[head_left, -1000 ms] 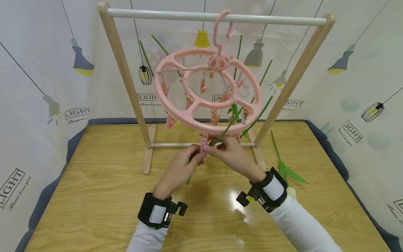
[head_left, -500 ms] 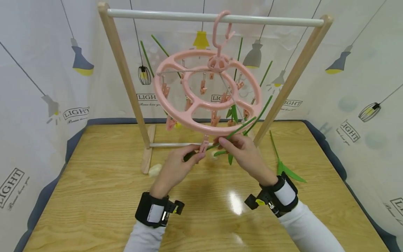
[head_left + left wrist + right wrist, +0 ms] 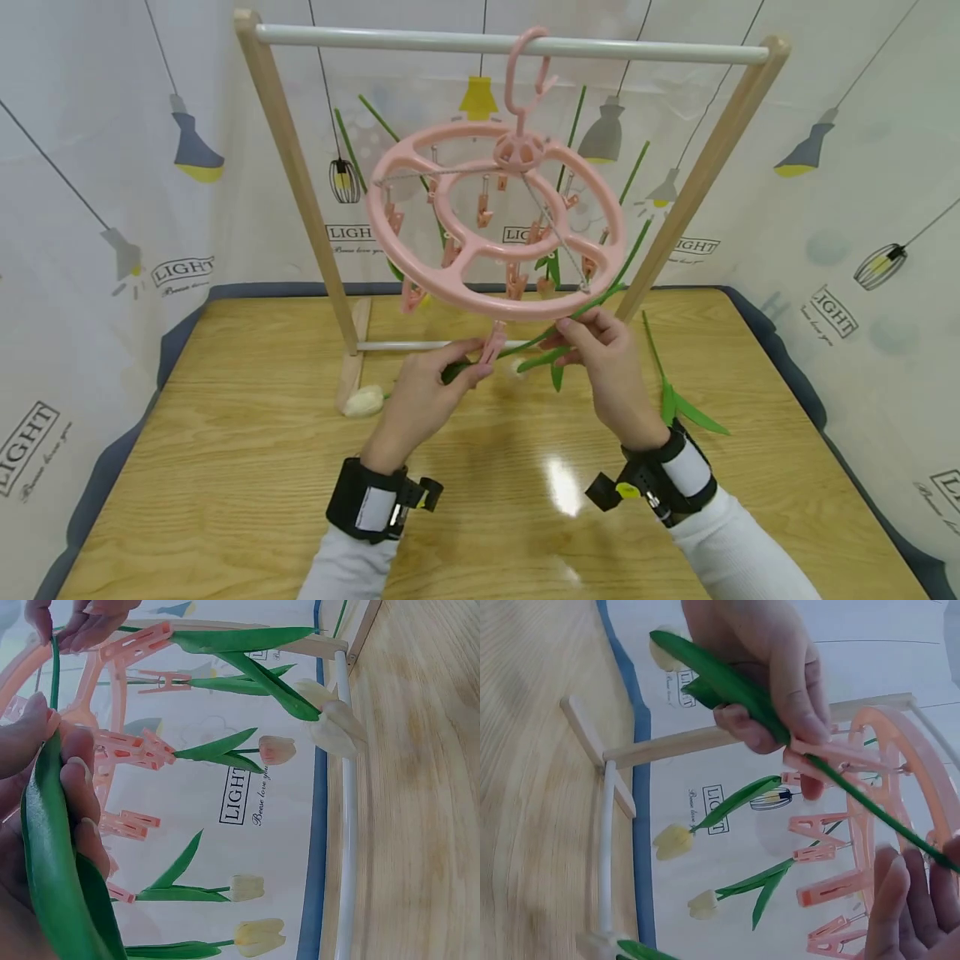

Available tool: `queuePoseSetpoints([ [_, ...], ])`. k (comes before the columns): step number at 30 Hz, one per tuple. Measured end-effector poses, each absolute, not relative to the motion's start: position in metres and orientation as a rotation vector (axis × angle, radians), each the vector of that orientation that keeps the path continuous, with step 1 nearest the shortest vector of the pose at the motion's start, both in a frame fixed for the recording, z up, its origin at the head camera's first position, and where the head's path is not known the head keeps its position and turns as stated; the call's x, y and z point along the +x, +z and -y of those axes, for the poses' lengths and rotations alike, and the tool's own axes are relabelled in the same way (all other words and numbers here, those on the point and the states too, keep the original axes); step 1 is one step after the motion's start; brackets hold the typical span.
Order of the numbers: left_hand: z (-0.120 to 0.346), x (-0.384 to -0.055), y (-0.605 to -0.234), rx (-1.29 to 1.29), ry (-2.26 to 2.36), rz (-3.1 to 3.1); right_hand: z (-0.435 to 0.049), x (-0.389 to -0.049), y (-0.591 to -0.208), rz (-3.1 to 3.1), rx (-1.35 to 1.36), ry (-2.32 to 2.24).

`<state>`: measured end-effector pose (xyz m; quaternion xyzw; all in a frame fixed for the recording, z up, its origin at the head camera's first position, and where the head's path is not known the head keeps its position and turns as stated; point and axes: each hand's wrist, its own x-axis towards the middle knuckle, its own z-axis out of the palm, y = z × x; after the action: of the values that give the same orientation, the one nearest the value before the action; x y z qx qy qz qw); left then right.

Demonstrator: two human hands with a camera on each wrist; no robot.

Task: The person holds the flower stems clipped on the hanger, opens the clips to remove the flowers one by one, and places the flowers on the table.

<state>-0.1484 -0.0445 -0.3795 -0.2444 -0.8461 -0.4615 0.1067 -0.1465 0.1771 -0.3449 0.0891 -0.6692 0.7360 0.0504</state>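
My left hand (image 3: 427,396) pinches a pink clothes peg (image 3: 492,342) hanging from the front rim of a round pink drying hanger (image 3: 495,310). The same hand wraps the green leaves (image 3: 49,832) of a tulip, whose pale flower (image 3: 363,401) shows left of it. The tulip's stem (image 3: 877,808) passes through the peg and slants up to the right. Near the hanger's right front, my right hand (image 3: 611,362) pinches that stem towards its far end. Beside the right hand hangs another tulip's leaf (image 3: 542,360).
The hanger hooks over the white bar (image 3: 390,37) of a wooden stand (image 3: 303,183). Several tulips hang flower-down from other pegs, such as a yellow one (image 3: 673,844). On the table (image 3: 247,467), another tulip's leaves (image 3: 678,404) lie at the right.
My right hand has moved right along the stem, away from the left hand. The peg has tilted and shifted slightly right. The pale flower has come out left of my left hand.
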Motion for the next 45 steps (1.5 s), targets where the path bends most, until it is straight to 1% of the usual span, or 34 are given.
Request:
queuePoseSetpoints([
  [3, 0.042, -0.149, -0.379, -0.751, -1.289, 2.501, -0.176, -0.146, -0.344, 1.897, 0.228, 2.305],
  [8, 0.038, -0.15, -0.377, -0.805, -1.235, 2.519, -0.175, -0.146, -0.342, 1.724, 0.293, 2.433],
  [17, 0.027, -0.155, -0.364, -0.919, -1.435, 2.396, -0.177, -0.147, -0.339, 1.672, 0.393, 2.502],
  [22, 0.021, -0.156, -0.357, -0.881, -1.552, 2.314, -0.177, -0.147, -0.338, 1.662, 0.425, 2.545],
  [29, 0.019, -0.156, -0.358, -0.812, -1.602, 2.22, -0.176, -0.146, -0.339, 1.58, 0.407, 2.658],
  [37, 0.02, -0.155, -0.358, -0.778, -1.588, 2.226, -0.177, -0.145, -0.342, 1.574, 0.346, 2.625],
  [45, 0.019, -0.154, -0.358, -0.713, -1.646, 2.223, -0.175, -0.144, -0.347, 1.512, 0.388, 2.637],
])
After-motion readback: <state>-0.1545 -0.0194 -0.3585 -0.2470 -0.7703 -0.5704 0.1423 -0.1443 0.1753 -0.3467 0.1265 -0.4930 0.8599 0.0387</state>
